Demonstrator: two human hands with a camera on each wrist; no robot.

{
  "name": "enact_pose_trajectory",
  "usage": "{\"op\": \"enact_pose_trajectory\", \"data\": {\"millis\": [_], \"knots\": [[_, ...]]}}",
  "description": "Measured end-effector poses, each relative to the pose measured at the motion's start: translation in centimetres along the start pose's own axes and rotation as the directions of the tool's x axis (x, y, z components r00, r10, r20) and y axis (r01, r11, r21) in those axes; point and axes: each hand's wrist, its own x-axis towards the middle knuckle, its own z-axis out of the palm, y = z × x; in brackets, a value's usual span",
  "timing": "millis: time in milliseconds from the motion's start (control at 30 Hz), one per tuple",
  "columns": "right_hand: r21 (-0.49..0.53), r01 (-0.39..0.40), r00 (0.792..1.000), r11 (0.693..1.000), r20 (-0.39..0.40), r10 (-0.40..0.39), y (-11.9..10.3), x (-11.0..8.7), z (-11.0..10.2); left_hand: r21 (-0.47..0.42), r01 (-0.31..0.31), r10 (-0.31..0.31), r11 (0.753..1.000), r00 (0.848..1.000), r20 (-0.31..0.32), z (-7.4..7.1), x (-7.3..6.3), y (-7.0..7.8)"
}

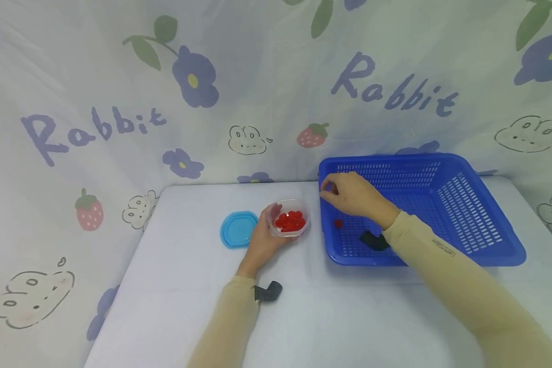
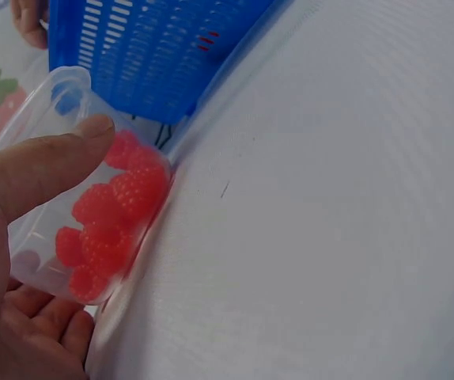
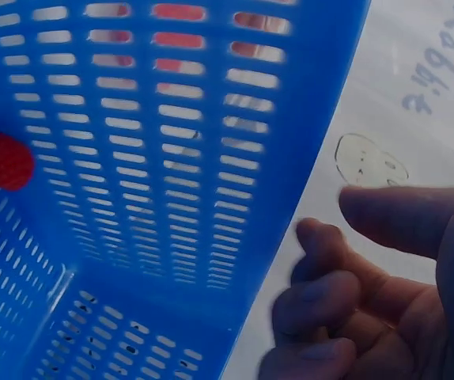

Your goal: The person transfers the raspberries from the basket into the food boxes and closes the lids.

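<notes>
My left hand [image 1: 263, 246] holds a clear plastic container [image 1: 289, 234] on the white table. The thumb lies along its outside in the left wrist view, with fingers on the opposite side. Inside are several red raspberries [image 2: 116, 198]. My right hand [image 1: 353, 194] hovers over the left rim of a blue plastic basket [image 1: 492, 214]. Its fingers are loosely curled, the thumb stands apart from them, and nothing is between them. A single raspberry [image 3: 7, 161] lies in the basket, near its left wall.
A light blue lid [image 1: 239, 230] lies on the table just left of the container. The basket stands at the right, close to the patterned cloth backdrop [image 1: 267, 92]. Black wrist devices show at my left wrist [image 1: 269, 291] and right wrist [image 1: 374, 240].
</notes>
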Motion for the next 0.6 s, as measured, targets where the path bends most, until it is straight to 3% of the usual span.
{"op": "enact_pose_trajectory", "data": {"millis": [333, 600], "knots": [[-0.014, 0.011, 0.998, 1.0, 0.059, -0.01, 1.1, -0.1, -0.3, 0.005, 0.002, -0.002, 1.0, 1.0, -0.005, 0.1, 0.0, -0.2], [-0.077, -0.017, 0.979, 0.997, 0.201, 0.032, 1.6, -0.2, -0.5, 0.002, -0.001, 0.001, 1.0, 1.0, -0.007, 0.0, 0.0, 0.0]]}}
